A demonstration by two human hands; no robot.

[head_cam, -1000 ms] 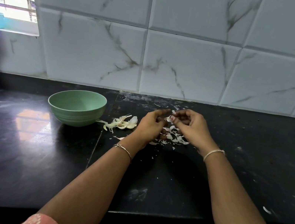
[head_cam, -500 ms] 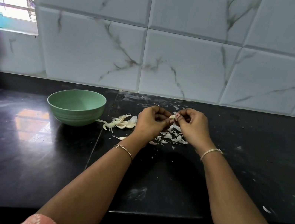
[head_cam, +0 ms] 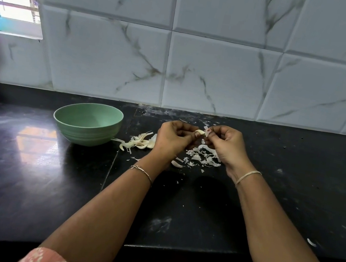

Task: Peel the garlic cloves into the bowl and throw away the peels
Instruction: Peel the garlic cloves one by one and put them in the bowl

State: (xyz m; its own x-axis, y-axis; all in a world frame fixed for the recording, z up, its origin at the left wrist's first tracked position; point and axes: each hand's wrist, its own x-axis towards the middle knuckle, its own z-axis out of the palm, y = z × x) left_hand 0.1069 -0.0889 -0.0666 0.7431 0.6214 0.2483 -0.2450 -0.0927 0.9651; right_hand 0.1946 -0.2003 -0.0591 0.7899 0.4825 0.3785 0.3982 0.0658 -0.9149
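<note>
pale clove (head_cam: 200,132) in left hand (head_cam: 171,139) (right hand (head_cam: 227,147) too)

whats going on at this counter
A person is peeling a small pale garlic clove: the left hand holds it and the right hand pinches its skin. Below the hands, shredded white papery peels lie on the black stone counter. The round pale green bowl sits to the left; no cloves show inside it.

Your forearms reach forward and angle inward. Your left hand (head_cam: 173,139) and right hand (head_cam: 227,148) meet knuckles up, fingers curled, thumbs and fingertips pinching one garlic clove (head_cam: 199,132) held between them.
</note>
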